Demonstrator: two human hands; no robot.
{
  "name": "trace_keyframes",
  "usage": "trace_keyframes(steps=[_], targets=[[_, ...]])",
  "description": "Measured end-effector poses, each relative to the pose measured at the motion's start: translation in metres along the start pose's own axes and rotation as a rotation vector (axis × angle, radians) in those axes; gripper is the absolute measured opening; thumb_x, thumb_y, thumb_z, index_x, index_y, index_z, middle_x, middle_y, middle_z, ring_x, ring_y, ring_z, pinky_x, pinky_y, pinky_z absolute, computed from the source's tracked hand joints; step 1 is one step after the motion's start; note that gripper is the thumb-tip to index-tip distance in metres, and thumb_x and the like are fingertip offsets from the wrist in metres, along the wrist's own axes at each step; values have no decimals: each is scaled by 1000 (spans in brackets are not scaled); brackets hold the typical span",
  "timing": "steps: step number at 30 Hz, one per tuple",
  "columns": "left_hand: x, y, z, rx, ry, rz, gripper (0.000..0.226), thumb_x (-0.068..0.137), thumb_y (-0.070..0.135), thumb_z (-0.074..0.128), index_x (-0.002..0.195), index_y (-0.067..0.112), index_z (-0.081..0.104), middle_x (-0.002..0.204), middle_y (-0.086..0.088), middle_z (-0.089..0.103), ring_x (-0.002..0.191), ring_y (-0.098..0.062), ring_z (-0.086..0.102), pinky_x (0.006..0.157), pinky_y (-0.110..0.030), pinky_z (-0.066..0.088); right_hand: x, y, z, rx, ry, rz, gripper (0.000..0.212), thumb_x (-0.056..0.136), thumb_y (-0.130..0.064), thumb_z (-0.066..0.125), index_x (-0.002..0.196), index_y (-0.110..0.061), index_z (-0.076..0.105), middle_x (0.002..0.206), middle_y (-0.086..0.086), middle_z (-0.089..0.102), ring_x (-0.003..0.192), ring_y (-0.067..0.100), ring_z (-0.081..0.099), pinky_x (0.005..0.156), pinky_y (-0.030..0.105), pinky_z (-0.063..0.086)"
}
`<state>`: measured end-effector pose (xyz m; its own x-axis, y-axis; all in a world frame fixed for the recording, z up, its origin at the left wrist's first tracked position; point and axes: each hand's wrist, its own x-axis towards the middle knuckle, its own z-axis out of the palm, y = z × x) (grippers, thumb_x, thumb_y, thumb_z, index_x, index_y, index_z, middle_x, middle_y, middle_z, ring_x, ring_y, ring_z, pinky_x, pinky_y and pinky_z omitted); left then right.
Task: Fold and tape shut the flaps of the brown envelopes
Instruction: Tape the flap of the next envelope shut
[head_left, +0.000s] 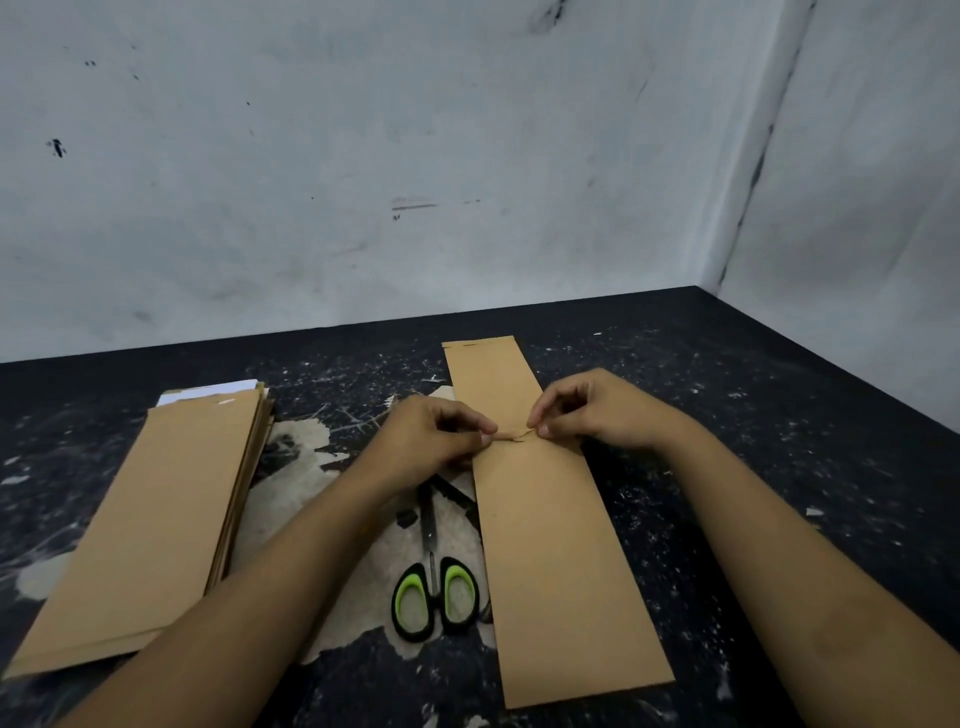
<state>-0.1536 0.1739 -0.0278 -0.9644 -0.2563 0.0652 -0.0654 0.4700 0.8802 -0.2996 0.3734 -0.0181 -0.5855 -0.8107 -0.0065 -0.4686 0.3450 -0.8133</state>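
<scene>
A long brown envelope (566, 561) lies lengthwise in front of me on the dark table (779, 415). A second brown envelope (493, 374) lies beyond it, end to end. My left hand (431, 436) and my right hand (597, 410) meet over the near envelope's far end. Each pinches an end of a small brown strip (514, 435), which looks like tape, stretched between thumb and fingers just above the paper. A stack of several brown envelopes (150, 519) lies at the left with white paper (208, 391) under its far end.
Scissors with green and black handles (436, 592) lie shut between the stack and the near envelope, blades pointing away from me. The table surface is scratched, with a pale worn patch (332, 597) under the scissors. White walls close in behind and at the right.
</scene>
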Motion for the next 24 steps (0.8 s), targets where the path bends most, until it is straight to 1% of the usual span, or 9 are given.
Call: trace_keyframes(steps=[3, 5, 8, 10, 13, 17, 20, 22, 24], targets=[[1, -2, 4, 141, -14, 30, 13, 83, 11, 78, 91, 21, 81, 81, 5, 77, 79, -7, 72, 79, -22, 59, 2, 1, 3, -93, -8, -2, 14, 84, -8, 79, 92, -19, 80, 92, 5, 75, 87, 16, 68, 87, 32, 54], [1, -2, 6, 165, -24, 24, 9, 83, 15, 78, 88, 22, 81, 78, 8, 77, 76, -4, 71, 78, -21, 58, 0, 1, 3, -112, -34, 2, 14, 83, -10, 79, 93, -21, 80, 95, 2, 76, 96, 18, 69, 94, 35, 53], [0, -3, 5, 154, -20, 21, 6, 83, 21, 79, 88, 22, 81, 79, 9, 77, 77, -5, 71, 80, -23, 58, -3, -1, 0, -95, -69, 18, 10, 85, -18, 79, 93, -23, 81, 96, -3, 77, 99, 15, 68, 96, 35, 51], [1, -5, 4, 115, -44, 29, 12, 82, 16, 80, 93, 21, 80, 83, 5, 77, 83, -10, 72, 85, -29, 58, -5, -2, 0, -62, -64, 27, 9, 87, -21, 77, 95, -21, 82, 97, 1, 77, 96, 16, 68, 93, 33, 52], [0, -6, 2, -49, -87, -1, 25, 82, 1, 77, 103, 14, 75, 91, -10, 75, 89, -20, 72, 87, -28, 58, -5, -4, 1, 74, -42, 87, 16, 93, -22, 71, 103, -12, 79, 102, 7, 77, 88, 12, 64, 76, 25, 50], [1, -5, 4, -147, -115, 0, 29, 82, -6, 75, 105, 10, 72, 90, -13, 72, 85, -17, 69, 84, -26, 56, -8, -4, -4, -15, -69, 187, 23, 94, -37, 69, 99, -19, 81, 94, -5, 75, 81, 9, 57, 68, 24, 44], [1, -4, 4, -144, -128, 5, 28, 83, -6, 73, 106, 9, 72, 90, -10, 70, 85, -15, 67, 84, -25, 56, -9, -4, -7, 7, -96, 211, 18, 89, -31, 76, 96, -15, 81, 85, -4, 71, 77, 7, 54, 67, 24, 40], [0, -2, 5, -143, -131, 9, 26, 83, -5, 73, 106, 8, 73, 89, -9, 71, 84, -13, 67, 80, -20, 56, -9, -3, -7, 61, -106, 213, 14, 88, -24, 77, 95, -12, 80, 83, -2, 70, 76, 7, 55, 66, 23, 40], [-1, 1, 4, -147, -119, 0, 22, 84, 4, 75, 106, 10, 73, 88, -7, 74, 83, -11, 69, 76, -17, 55, -8, -3, -7, 104, -106, 216, 13, 88, -19, 77, 95, -9, 79, 83, -1, 70, 74, 5, 57, 66, 20, 42]])
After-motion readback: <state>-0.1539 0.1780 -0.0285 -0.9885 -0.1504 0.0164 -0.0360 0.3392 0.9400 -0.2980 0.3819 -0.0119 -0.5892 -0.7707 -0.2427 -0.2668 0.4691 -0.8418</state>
